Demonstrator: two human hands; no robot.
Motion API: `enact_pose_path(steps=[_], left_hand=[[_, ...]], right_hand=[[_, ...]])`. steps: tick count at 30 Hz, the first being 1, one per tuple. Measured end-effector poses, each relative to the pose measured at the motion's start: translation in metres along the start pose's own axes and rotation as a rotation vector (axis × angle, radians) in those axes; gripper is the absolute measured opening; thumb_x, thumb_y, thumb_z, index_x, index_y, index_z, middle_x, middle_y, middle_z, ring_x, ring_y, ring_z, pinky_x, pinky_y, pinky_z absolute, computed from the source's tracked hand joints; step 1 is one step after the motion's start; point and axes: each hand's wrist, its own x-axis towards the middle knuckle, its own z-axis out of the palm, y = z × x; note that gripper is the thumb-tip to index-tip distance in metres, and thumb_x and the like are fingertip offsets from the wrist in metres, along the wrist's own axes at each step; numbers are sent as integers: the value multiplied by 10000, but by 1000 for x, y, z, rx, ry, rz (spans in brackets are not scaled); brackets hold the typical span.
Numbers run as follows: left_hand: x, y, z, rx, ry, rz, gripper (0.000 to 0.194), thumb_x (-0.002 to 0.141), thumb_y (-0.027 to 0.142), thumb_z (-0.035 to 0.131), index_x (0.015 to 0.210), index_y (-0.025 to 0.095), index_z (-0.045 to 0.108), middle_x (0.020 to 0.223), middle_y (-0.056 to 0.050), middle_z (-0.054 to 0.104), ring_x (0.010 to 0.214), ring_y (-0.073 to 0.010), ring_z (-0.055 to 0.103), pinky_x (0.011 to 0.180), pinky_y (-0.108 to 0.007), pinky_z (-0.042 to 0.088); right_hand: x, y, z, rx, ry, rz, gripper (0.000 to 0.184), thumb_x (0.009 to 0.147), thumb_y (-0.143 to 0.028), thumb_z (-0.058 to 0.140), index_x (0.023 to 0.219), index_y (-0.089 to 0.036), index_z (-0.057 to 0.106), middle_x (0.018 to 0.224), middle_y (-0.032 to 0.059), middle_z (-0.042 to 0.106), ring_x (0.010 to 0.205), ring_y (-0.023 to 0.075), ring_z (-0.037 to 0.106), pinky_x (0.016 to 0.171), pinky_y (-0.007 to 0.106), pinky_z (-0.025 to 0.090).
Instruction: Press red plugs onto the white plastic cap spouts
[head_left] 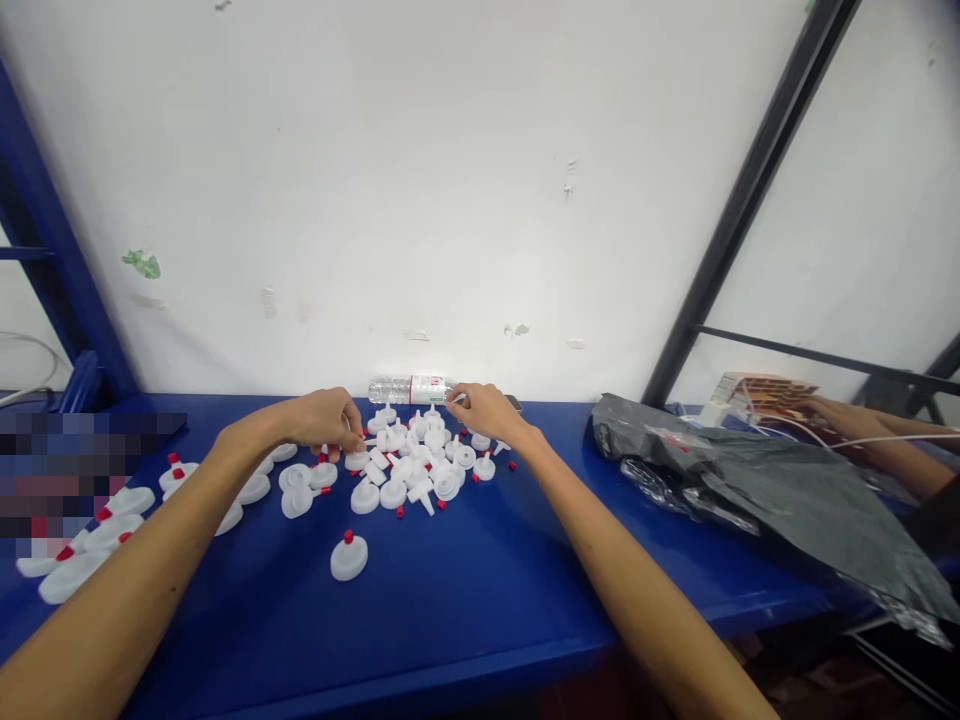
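Observation:
My left hand (328,420) reaches over the left side of a heap of white squeeze-bottle lids (409,465) with narrow nozzles. Its fingers are closed at a white lid (357,461), with a bit of red beside the fingertips. Just under that hand stands another lid (323,473) with a red tip. At the back of the heap, my right hand (484,408) has its fingers curled together; whatever they hold is too small to make out. Small red tip caps (442,505) lie among the loose lids. One red-tipped lid (349,558) stands alone in front.
A clear plastic bottle (427,389) lies against the wall behind the heap. More red-tipped lids (112,532) spread leftward, partly behind my left forearm. Grey plastic bags (750,480) cover the right of the blue table (465,610). Another person's hands (847,415) show far right.

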Motion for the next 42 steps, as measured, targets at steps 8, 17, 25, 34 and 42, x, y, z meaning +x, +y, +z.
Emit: enact_pose_path(steps=[8, 17, 25, 34, 42], left_hand=[[-7, 6, -4, 18, 45, 30, 306, 1055, 447, 726, 1184, 170, 731, 1092, -41, 780, 894, -175, 761, 804, -364, 663], [10, -9, -7, 110, 372, 48, 380, 1049, 501, 716, 1258, 185, 736, 1255, -68, 771, 1108, -252, 759, 978, -469, 646], [50, -38, 11, 218, 569, 48, 391, 1040, 448, 742, 1343, 203, 708, 1397, -98, 731, 1231, -275, 732, 1054, -517, 625], [47, -30, 9, 211, 474, 16, 331, 1042, 445, 742, 1259, 195, 732, 1278, -72, 766, 1114, -241, 760, 969, -453, 655], [31, -12, 4, 193, 466, 64, 335, 1035, 469, 741, 1230, 196, 749, 1296, -68, 765, 1155, -263, 749, 993, -464, 644]], right_hand=[[-2, -3, 1, -23, 3, 7, 332, 1111, -295, 610, 1405, -182, 716, 1063, 84, 865, 1002, 242, 791, 788, 277, 490], [-3, -4, 0, -58, -3, -4, 334, 1113, -288, 596, 1405, -178, 714, 1058, 88, 862, 962, 236, 785, 754, 276, 472], [0, -2, 6, -111, -5, -24, 324, 1094, -261, 605, 1389, -205, 727, 1041, 71, 858, 1015, 246, 768, 843, 294, 476], [-1, -5, 6, -141, -10, -40, 291, 1096, -255, 607, 1351, -210, 740, 1067, 61, 842, 970, 220, 761, 868, 304, 504], [0, -4, 8, -159, -9, -52, 270, 1109, -301, 631, 1323, -172, 736, 1104, 67, 818, 982, 219, 757, 958, 400, 566]])
